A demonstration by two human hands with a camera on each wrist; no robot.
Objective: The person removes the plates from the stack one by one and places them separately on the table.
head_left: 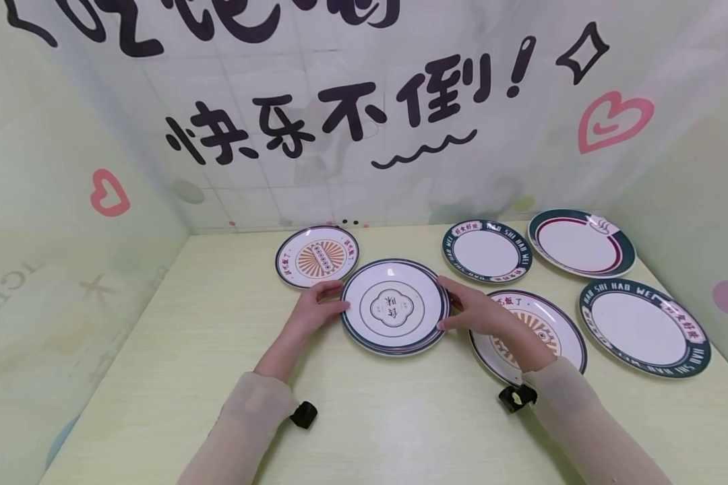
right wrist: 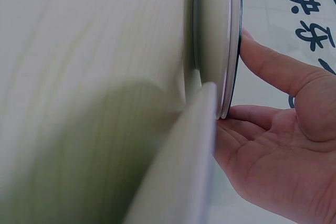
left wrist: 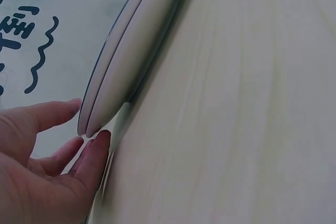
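Two nested plates [head_left: 396, 308], white with dark blue rims and a flower-shaped emblem on the upper one, are in the middle of the head view. Their stacked edges [left wrist: 118, 59] show in the left wrist view. My left hand [head_left: 311, 308] pinches the left rim, thumb above and fingers below. On the opposite side my right hand [head_left: 476, 310] holds the rim the same way, its fingers [right wrist: 252, 127] under the edge. Part of a patterned plate [head_left: 573, 337] lies beneath my right forearm. Whether the stack touches the table cannot be made out.
A sunburst plate [head_left: 285, 259] lies behind my left hand. To the right are a small green-rimmed plate [head_left: 487, 250], a larger one with a red ring [head_left: 576, 246] and an oval-looking plate [head_left: 643, 327]. Printed sheeting [head_left: 340, 175] walls the pale wooden table [head_left: 176, 391].
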